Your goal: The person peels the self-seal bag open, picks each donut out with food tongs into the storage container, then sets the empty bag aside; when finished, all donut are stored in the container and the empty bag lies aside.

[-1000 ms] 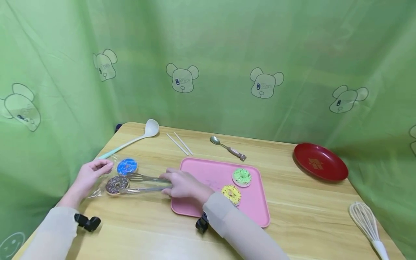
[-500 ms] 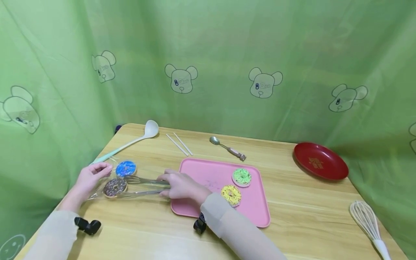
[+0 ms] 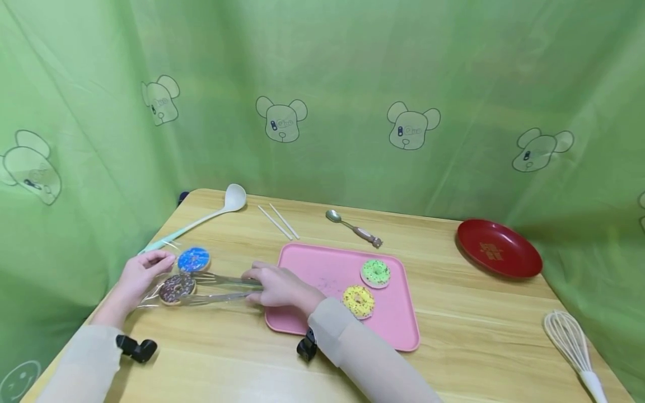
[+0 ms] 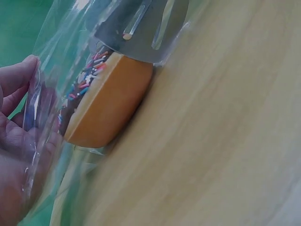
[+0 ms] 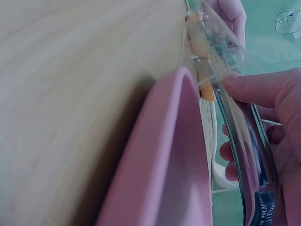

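My right hand (image 3: 274,287) grips metal tongs (image 3: 221,288) that reach left, their tips closed around a chocolate sprinkled doughnut (image 3: 177,288) inside a clear plastic bag (image 3: 151,294). My left hand (image 3: 138,275) pinches the bag's edge just left of that doughnut. In the left wrist view the doughnut (image 4: 106,101) lies on its edge under the tong blade (image 4: 141,28), with the clear bag (image 4: 51,84) over my fingers. The right wrist view shows my fingers on the tongs (image 5: 244,141) beside the pink tray's rim (image 5: 174,155). A blue doughnut (image 3: 194,259) lies just behind.
The pink tray (image 3: 332,268) holds a green doughnut (image 3: 375,273) and a yellow one (image 3: 359,301). A white ladle (image 3: 201,218), two white sticks (image 3: 279,222) and a spoon (image 3: 353,228) lie at the back. A red plate (image 3: 498,248) and whisk (image 3: 571,344) are at right.
The tongs and chocolate doughnut have slid slightly left, deeper into the bag. My left hand keeps its hold on the bag's edge.
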Tool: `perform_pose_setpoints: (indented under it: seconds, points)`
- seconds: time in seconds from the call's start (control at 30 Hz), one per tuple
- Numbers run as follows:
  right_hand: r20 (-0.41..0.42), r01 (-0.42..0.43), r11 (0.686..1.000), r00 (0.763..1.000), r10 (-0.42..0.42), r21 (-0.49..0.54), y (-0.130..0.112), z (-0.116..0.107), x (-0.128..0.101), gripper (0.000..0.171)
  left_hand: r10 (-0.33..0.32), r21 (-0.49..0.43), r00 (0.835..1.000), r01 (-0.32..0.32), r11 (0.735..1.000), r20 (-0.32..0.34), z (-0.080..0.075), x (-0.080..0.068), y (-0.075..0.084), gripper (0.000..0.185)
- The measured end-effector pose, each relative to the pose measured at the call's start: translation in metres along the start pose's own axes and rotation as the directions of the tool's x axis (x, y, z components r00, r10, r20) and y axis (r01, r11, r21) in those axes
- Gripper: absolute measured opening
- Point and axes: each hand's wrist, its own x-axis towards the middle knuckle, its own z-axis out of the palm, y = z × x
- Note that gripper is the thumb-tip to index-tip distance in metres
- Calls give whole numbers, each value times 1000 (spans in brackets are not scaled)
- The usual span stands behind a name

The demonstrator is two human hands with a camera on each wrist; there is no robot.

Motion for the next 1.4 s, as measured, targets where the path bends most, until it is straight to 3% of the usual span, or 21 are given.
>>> perform_pose_setpoints:
  seconds: [0.27,0.57,0.83,1.1,1.4]
  points:
    - [15,6,1000,1000,-6,-28,-1,-2,0,46,2,74,1000,-1,997,-13,-1,0,-3,8]
    - [6,44,998,999,-44,-54,-1,-2,-1,50,37,54,999,-37,998,2,3,-1,-2,8]
    - [2,103,990,995,-103,-92,-6,-2,1,46,10,49,1000,-9,999,-9,3,-3,0,9]
    - [-20,136,982,990,-140,-132,-3,-2,-2,43,22,72,1000,-21,997,-12,2,-3,1,9]
    - [-74,92,993,992,-98,-78,8,-7,-18,39,1,102,1000,0,995,-12,-2,-5,0,17]
